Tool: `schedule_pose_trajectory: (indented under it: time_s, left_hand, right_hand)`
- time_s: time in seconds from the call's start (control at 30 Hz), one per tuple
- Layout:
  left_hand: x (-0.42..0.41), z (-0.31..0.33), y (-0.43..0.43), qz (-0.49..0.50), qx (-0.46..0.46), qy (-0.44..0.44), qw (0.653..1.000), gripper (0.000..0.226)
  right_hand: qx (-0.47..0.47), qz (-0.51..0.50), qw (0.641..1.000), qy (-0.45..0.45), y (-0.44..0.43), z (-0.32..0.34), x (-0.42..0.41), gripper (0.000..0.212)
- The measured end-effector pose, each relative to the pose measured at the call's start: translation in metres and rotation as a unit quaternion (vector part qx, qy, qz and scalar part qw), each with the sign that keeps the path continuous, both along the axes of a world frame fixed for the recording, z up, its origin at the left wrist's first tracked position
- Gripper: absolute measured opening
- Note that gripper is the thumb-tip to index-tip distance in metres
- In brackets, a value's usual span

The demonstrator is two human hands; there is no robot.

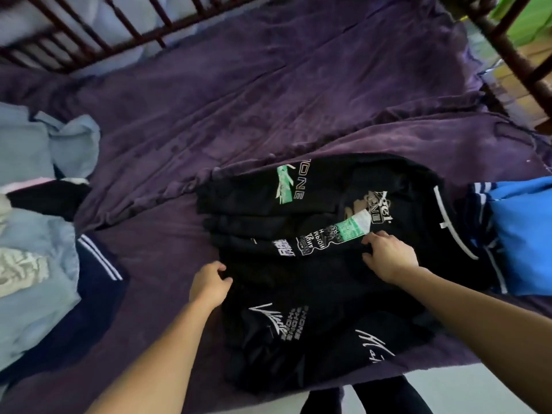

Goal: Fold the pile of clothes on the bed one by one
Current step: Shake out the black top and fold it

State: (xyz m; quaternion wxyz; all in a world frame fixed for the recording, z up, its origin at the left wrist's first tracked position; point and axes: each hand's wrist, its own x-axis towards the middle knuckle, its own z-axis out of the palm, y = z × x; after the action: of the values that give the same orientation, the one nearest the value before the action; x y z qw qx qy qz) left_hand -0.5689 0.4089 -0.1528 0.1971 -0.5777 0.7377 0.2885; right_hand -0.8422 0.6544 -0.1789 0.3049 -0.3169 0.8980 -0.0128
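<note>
Black shirt point(313, 264) with white lettering and green patches, spread rumpled on the near right part of the purple bedsheet point(268, 94). Left hand point(210, 283) gripping its left edge, fingers curled into the cloth. Right hand point(389, 255) pressed flat on the chest print, fingers apart, clamped on nothing. Just right, touching it, a blue garment point(519, 234); far left, a pile of clothes point(38, 234), pale blue and navy.
</note>
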Motion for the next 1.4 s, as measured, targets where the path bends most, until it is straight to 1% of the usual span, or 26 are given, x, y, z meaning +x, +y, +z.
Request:
schedule_pose_trajectory:
  time_s: [0.1,0.2,0.3,0.37,0.43,0.47,0.5,0.53,0.57,0.63,0.7,0.73,0.8,0.87,0.9,0.93,1.0,1.07,1.13,1.2,1.23,1.27,1.3,1.33,1.37,1.4]
  left_hand:
    - [0.018,-0.019,-0.014,0.031,0.006,0.013,0.999,0.032]
    - [0.007,-0.041,-0.039,0.067,-0.004,0.046,0.997,0.033]
    - [-0.027,-0.069,-0.078,0.095,-0.058,0.087,0.99,0.038]
    - [-0.057,-0.092,-0.105,0.131,-0.092,0.128,0.979,0.05]
    - [-0.087,-0.115,-0.13,0.245,-0.091,0.182,0.948,0.071]
    - [-0.101,-0.125,-0.141,0.319,-0.084,0.208,0.921,0.081]
    - [-0.112,-0.132,-0.152,0.375,-0.085,0.225,0.895,0.084]
    - [-0.121,-0.137,-0.161,0.395,-0.095,0.225,0.885,0.077]
    - [-0.128,-0.139,-0.168,0.384,-0.118,0.212,0.891,0.062]
    - [-0.145,-0.134,-0.184,0.298,-0.203,0.18,0.915,0.035]
    - [-0.17,-0.121,-0.207,0.199,-0.286,0.206,0.914,0.028]
    - [-0.185,-0.116,-0.222,0.183,-0.307,0.232,0.905,0.029]
    - [-0.22,-0.106,-0.252,0.233,-0.269,0.319,0.878,0.034]
    - [-0.246,-0.104,-0.27,0.273,-0.168,0.396,0.861,0.046]
    - [-0.252,-0.107,-0.27,0.266,-0.129,0.397,0.869,0.056]
    - [-0.254,-0.111,-0.265,0.238,-0.116,0.37,0.89,0.064]
    - [-0.236,-0.12,-0.241,0.133,-0.146,0.297,0.934,0.07]
    - [-0.203,-0.123,-0.21,0.018,-0.131,0.248,0.96,0.076]
    - [-0.166,-0.118,-0.181,-0.11,-0.094,0.195,0.97,0.093]
    - [-0.133,-0.114,-0.16,-0.259,-0.087,0.099,0.957,0.105]
    - [-0.118,-0.114,-0.154,-0.321,-0.091,0.051,0.941,0.102]
    - [-0.107,-0.116,-0.151,-0.363,-0.101,0.02,0.926,0.09]
    - [-0.099,-0.117,-0.153,-0.375,-0.123,0.02,0.919,0.069]
    - [-0.095,-0.118,-0.157,-0.349,-0.154,0.042,0.923,0.045]
    - [-0.095,-0.12,-0.164,-0.285,-0.187,0.071,0.938,0.028]
    - [-0.1,-0.121,-0.173,-0.196,-0.216,0.09,0.952,0.02]
  right_hand:
    - [0.013,0.022,1.0,-0.004,-0.026,-0.013,-0.001,0.039]
    - [0.001,0.019,1.0,0.011,-0.061,-0.028,-0.02,0.038]
    - [-0.063,0.024,0.996,0.065,-0.11,-0.048,-0.055,0.041]
    - [-0.129,0.016,0.985,0.11,-0.143,-0.062,-0.083,0.047]
    - [-0.156,0.008,0.978,0.138,-0.169,-0.077,-0.111,0.055]
    - [-0.143,0.003,0.979,0.143,-0.177,-0.084,-0.124,0.058]
    - [-0.119,0.0,0.982,0.146,-0.183,-0.09,-0.136,0.057]
    - [-0.102,0.004,0.983,0.153,-0.186,-0.094,-0.144,0.053]
    - [-0.104,0.009,0.981,0.163,-0.186,-0.097,-0.152,0.045]
    - [-0.168,-0.004,0.969,0.18,-0.187,-0.095,-0.167,0.031]
    - [-0.228,-0.056,0.953,0.194,-0.193,-0.087,-0.187,0.028]
    - [-0.238,-0.096,0.946,0.201,-0.198,-0.083,-0.199,0.029]
    - [-0.233,-0.18,0.935,0.198,-0.208,-0.079,-0.226,0.034]
    - [-0.217,-0.224,0.933,0.178,-0.214,-0.079,-0.247,0.033]
    - [-0.207,-0.228,0.937,0.166,-0.214,-0.081,-0.252,0.031]
    - [-0.194,-0.221,0.943,0.156,-0.212,-0.082,-0.253,0.031]
    - [-0.184,-0.178,0.953,0.16,-0.203,-0.081,-0.242,0.039]
    - [-0.238,-0.088,0.949,0.185,-0.193,-0.076,-0.215,0.043]
    - [-0.31,0.037,0.934,0.173,-0.187,-0.073,-0.176,0.044]
    - [-0.298,0.17,0.93,0.132,-0.182,-0.079,-0.139,0.05]
    - [-0.253,0.23,0.933,0.11,-0.181,-0.084,-0.125,0.055]
    - [-0.201,0.271,0.937,0.095,-0.18,-0.09,-0.118,0.057]
    - [-0.163,0.284,0.94,0.095,-0.182,-0.094,-0.118,0.051]
    - [-0.148,0.273,0.944,0.106,-0.185,-0.098,-0.123,0.041]
    - [-0.153,0.24,0.951,0.118,-0.19,-0.101,-0.13,0.032]
    - [-0.162,0.195,0.959,0.13,-0.197,-0.102,-0.138,0.026]
